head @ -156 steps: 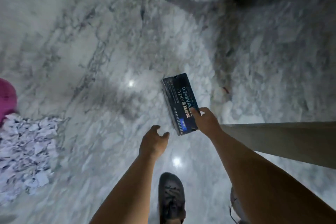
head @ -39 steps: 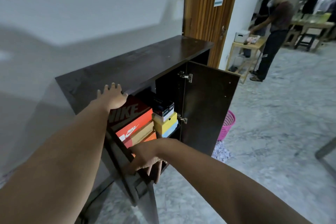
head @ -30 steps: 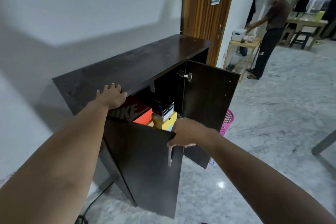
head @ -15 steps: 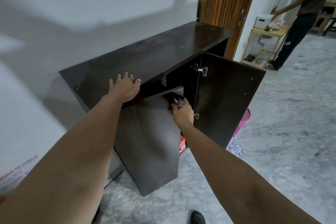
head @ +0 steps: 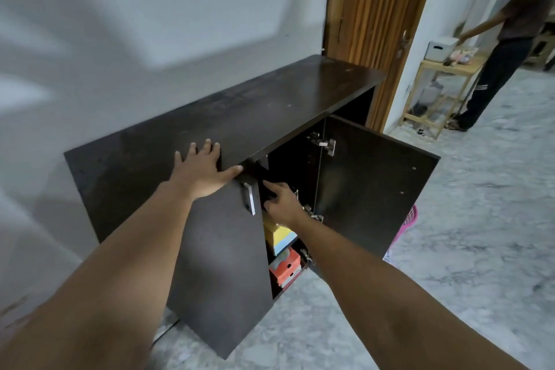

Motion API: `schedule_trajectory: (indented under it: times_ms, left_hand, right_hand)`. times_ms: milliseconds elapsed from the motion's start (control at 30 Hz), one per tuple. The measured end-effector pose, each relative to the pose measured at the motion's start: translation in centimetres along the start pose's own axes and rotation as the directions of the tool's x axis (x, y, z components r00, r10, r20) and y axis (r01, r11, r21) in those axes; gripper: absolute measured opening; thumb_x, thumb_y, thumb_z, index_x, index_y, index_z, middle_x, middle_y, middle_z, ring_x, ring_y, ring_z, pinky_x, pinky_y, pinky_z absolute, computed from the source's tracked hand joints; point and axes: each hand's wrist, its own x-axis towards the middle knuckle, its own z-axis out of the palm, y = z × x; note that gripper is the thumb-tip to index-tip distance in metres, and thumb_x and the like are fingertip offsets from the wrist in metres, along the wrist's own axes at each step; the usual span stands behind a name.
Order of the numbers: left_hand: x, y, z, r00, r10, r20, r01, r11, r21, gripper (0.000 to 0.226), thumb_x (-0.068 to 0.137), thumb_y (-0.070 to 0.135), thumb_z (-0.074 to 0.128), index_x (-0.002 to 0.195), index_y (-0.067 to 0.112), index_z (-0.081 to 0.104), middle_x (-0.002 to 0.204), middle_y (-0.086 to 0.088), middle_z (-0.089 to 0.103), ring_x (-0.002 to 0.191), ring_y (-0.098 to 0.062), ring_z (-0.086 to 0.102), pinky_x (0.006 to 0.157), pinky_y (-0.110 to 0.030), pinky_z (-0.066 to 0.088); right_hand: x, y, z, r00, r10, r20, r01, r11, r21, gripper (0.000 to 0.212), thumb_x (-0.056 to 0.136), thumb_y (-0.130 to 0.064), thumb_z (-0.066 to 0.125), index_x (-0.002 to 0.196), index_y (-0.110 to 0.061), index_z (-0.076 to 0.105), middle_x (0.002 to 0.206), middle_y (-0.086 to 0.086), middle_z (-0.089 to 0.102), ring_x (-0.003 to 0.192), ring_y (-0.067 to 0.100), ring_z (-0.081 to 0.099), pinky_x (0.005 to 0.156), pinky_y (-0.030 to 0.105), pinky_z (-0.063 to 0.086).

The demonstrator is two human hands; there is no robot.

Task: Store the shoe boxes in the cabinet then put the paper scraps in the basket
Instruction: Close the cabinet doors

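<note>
A dark brown cabinet (head: 228, 117) stands against the white wall. Its left door (head: 222, 273) is nearly closed; its right door (head: 369, 189) stands wide open. My left hand (head: 201, 171) lies flat on the cabinet top at the front edge, fingers spread. My right hand (head: 280, 201) reaches into the gap beside the left door's metal handle (head: 249, 203), fingers extended and holding nothing. Through the gap I see stacked shoe boxes: a yellow and blue one (head: 279, 236) above an orange one (head: 285, 266). The pink basket (head: 407, 222) peeks out behind the right door.
A wooden door (head: 366, 24) stands to the right of the cabinet. Farther back a person in dark clothes (head: 498, 48) bends over a small wooden table (head: 444, 69) with a white box. Marble floor (head: 465, 249) stretches to the right.
The left door has swung almost shut, hiding most of the boxes. My right hand has come off the door's edge and sits in the gap. My left hand stays on the top.
</note>
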Motion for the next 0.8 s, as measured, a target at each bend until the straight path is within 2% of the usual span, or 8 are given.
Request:
schedule_trajectory:
  times_ms: [67,200,267,333,467,633,733,800]
  left_hand:
    - [1.4,1.5,0.0,0.998,0.059,0.009,-0.059,0.997,0.043,0.097,0.090,0.081,0.029,0.163,0.021,0.005,0.172,-0.002,0.000,0.157,-0.034,0.000,0.124,-0.062,0.006]
    - [4.2,4.4,0.3,0.991,0.137,0.005,-0.136,0.987,0.090,0.089,0.096,0.073,0.029,0.163,0.019,0.005,0.172,-0.003,0.001,0.157,-0.036,0.004,0.124,-0.062,0.010]
    - [4.9,4.9,0.6,0.987,0.157,-0.014,-0.155,0.983,0.102,0.084,0.099,0.067,0.030,0.163,0.018,0.005,0.172,-0.002,0.001,0.157,-0.034,0.004,0.124,-0.062,0.011]
    - [5.2,4.8,0.6,0.983,0.182,-0.026,-0.178,0.977,0.117,0.082,0.101,0.064,0.029,0.163,0.018,0.004,0.172,-0.001,0.001,0.158,-0.031,0.004,0.124,-0.060,0.011]
    - [5.2,4.6,0.9,0.980,0.197,-0.040,-0.191,0.976,0.106,0.081,0.101,0.064,0.028,0.163,0.018,0.005,0.172,-0.001,0.001,0.158,-0.030,0.004,0.125,-0.059,0.010]
    - [5.4,4.6,1.0,0.977,0.202,-0.064,-0.195,0.976,0.100,0.081,0.100,0.065,0.028,0.163,0.017,0.007,0.172,-0.001,0.004,0.158,-0.031,0.005,0.124,-0.061,0.012]
    - [5.6,4.5,1.1,0.977,0.202,-0.064,-0.196,0.976,0.089,0.082,0.099,0.067,0.025,0.162,0.016,0.010,0.171,-0.003,0.008,0.157,-0.033,0.007,0.123,-0.063,0.012]
    - [5.7,4.5,1.2,0.977,0.201,-0.071,-0.197,0.978,0.065,0.080,0.100,0.067,0.018,0.162,0.017,0.012,0.171,-0.004,0.009,0.157,-0.034,0.008,0.123,-0.064,0.011]
  right_hand:
    - [0.9,1.1,-5.4,0.983,-0.072,-0.167,0.058,0.994,-0.088,0.052,0.091,-0.012,0.055,0.143,-0.018,0.059,0.138,0.005,0.052,0.120,0.024,0.060,0.107,0.036,0.048]
    - [1.6,2.4,-16.7,0.839,-0.297,-0.455,0.077,0.894,-0.441,0.038,0.093,-0.021,0.056,0.131,-0.024,0.064,0.132,0.000,0.055,0.125,0.024,0.050,0.102,0.047,0.045]
    - [1.5,2.8,-21.4,0.830,-0.283,-0.481,-0.072,0.800,-0.595,0.042,0.095,-0.028,0.054,0.137,-0.026,0.056,0.142,0.003,0.048,0.134,0.027,0.043,0.108,0.054,0.037]
    - [1.2,3.6,-25.0,0.838,-0.092,-0.539,-0.322,0.713,-0.622,0.049,0.098,-0.036,0.049,0.146,-0.023,0.045,0.152,0.010,0.040,0.142,0.035,0.036,0.113,0.065,0.026]
    - [-0.7,5.7,-28.1,0.709,0.408,-0.575,-0.677,0.621,-0.395,0.055,0.095,-0.039,0.040,0.142,-0.011,0.047,0.147,0.018,0.050,0.137,0.041,0.044,0.114,0.071,0.018]
    - [-3.9,6.5,-26.6,0.736,0.322,-0.596,-0.565,0.777,-0.277,0.035,0.087,-0.037,0.042,0.092,-0.011,0.066,0.099,0.015,0.066,0.095,0.036,0.062,0.094,0.047,0.049]
    - [-5.5,6.7,-24.0,0.769,0.282,-0.574,-0.412,0.905,-0.107,0.042,0.094,-0.032,0.049,0.057,-0.012,0.054,0.065,0.008,0.057,0.072,0.029,0.057,0.069,0.032,0.044]
    - [-6.5,6.5,-21.3,0.760,0.313,-0.570,-0.298,0.947,0.124,0.037,0.088,-0.029,0.052,0.056,-0.010,0.055,0.062,0.009,0.054,0.068,0.026,0.055,0.066,0.035,0.046]
